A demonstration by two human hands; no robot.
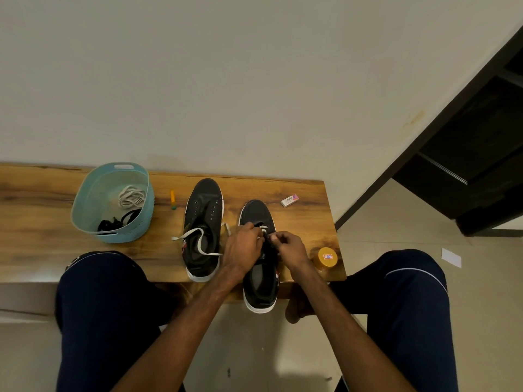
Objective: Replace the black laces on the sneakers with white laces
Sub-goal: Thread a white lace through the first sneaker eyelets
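Observation:
Two black sneakers stand on a wooden bench [42,193]. The left sneaker [203,213] has bare eyelets, and a loose white lace [199,240] lies across its opening. My left hand [244,244] and my right hand [288,246] meet over the eyelets of the right sneaker [259,213]. Both hands have curled fingers that pinch a white lace there; one short white loop [263,228] shows above my fingers. The lace ends are hidden by my hands. A teal basket [85,202] holds a coiled white lace [130,197] and black laces [119,220].
A yellow marker [173,199] lies between basket and left sneaker. A small white box [289,200] sits at the back right of the bench. A yellow-lidded jar [327,258] stands at the right front corner. My knees flank the bench; dark furniture stands at right.

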